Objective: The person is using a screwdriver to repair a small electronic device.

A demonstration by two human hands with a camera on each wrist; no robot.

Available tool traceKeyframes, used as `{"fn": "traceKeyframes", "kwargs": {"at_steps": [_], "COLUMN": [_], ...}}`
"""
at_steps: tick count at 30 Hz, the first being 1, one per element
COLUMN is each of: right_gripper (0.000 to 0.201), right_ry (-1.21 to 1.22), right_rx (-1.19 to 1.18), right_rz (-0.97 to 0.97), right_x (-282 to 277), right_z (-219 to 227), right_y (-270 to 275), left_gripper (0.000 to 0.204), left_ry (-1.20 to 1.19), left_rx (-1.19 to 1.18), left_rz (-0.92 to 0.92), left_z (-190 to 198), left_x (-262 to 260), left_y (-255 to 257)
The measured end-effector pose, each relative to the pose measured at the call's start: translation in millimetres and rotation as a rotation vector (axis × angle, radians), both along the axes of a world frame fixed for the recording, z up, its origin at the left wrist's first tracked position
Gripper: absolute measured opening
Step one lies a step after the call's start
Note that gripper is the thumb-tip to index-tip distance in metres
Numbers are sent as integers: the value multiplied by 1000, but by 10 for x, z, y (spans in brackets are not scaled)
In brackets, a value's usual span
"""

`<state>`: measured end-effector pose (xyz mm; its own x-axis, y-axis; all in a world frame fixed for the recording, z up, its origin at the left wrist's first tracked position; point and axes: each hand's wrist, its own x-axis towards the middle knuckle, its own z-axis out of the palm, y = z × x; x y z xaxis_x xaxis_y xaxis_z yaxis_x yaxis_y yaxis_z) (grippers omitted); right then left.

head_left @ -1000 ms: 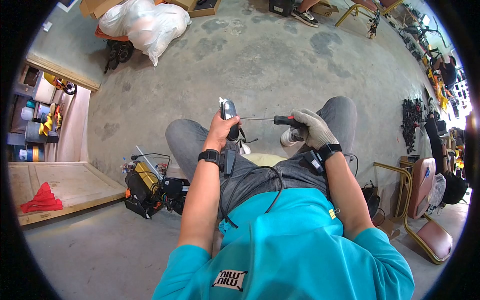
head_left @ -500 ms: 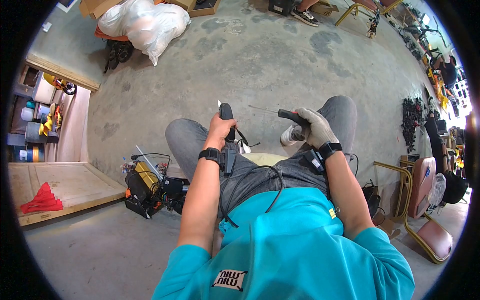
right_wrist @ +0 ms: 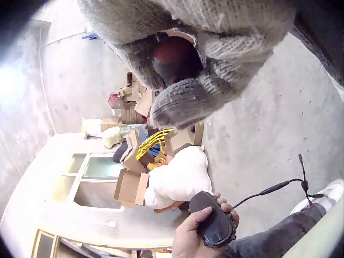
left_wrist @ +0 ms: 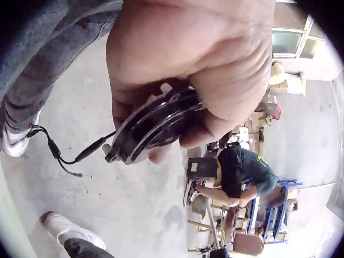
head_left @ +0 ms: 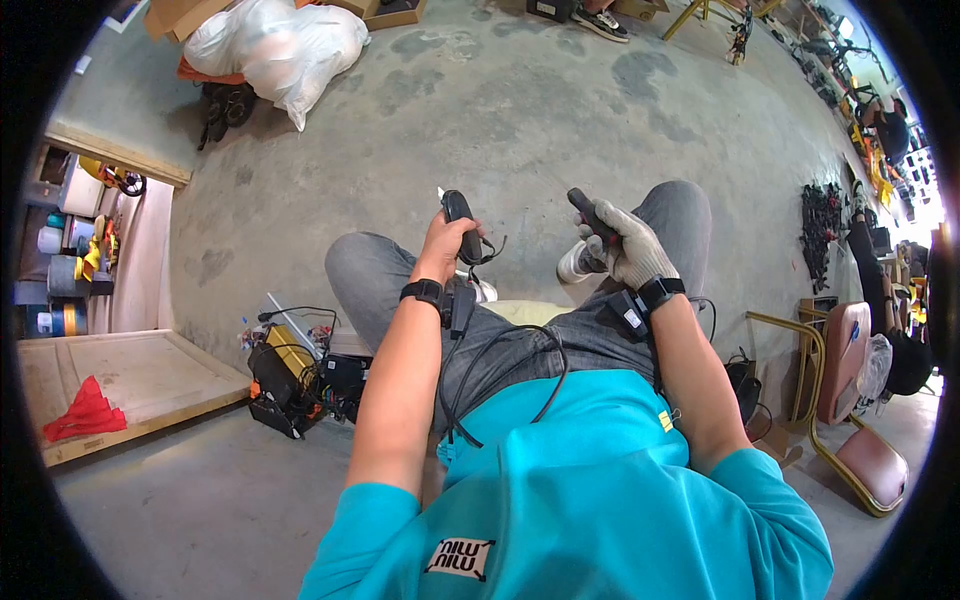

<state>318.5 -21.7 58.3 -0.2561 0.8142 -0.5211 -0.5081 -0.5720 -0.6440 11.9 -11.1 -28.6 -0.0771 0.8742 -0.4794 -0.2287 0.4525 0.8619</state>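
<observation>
My bare left hand (head_left: 441,250) grips a black oval housing (head_left: 459,222), thumb across its near side. In the left wrist view the housing (left_wrist: 153,129) shows ridged, glossy edges, and a thin black cable (left_wrist: 91,150) with a connector hangs from it. My right hand (head_left: 638,250), in a grey knitted glove, holds a screwdriver (head_left: 584,208) by its black and red handle, apart from the housing and to its right. The screwdriver's shaft is hidden in all views. In the right wrist view gloved fingers curl round the handle's rounded end (right_wrist: 176,58).
Grey concrete floor (head_left: 500,110) lies ahead of my knees. A white plastic bag (head_left: 280,55) sits at upper left, a wooden panel with a red cloth (head_left: 88,408) at left. Beside my left leg are tangled electrical parts (head_left: 300,375); a folding chair (head_left: 845,370) is at right.
The screwdriver, its tip first at the housing, has swung away to the right and its shaft no longer shows. The left hand has turned the housing, its shiny face now out of sight.
</observation>
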Motion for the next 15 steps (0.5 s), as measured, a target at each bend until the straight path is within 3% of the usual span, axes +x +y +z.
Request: {"fn": "traceKeyframes", "kwargs": {"at_steps": [5, 8, 11, 13, 15], "right_gripper": [40, 41, 38, 35, 35], "right_ry": [22, 30, 72, -100, -101], "right_rx": [59, 39, 12, 145, 156], "right_rz": [-16, -23, -2, 20, 47], "right_x": [-9, 20, 59, -51, -86], "right_z": [-16, -38, -81, 27, 51], "right_y": [25, 50, 45, 5, -20], "left_gripper": [28, 38, 44, 46, 46], "left_ry": [-200, -469, -555, -493, -602], "left_rx": [3, -36, 7, 61, -51], "left_rz": [9, -6, -69, -89, -85], "left_z": [-41, 151, 238, 266, 288], "left_x": [-101, -82, -4, 75, 141], "left_y": [-18, -76, -119, -150, -136]}}
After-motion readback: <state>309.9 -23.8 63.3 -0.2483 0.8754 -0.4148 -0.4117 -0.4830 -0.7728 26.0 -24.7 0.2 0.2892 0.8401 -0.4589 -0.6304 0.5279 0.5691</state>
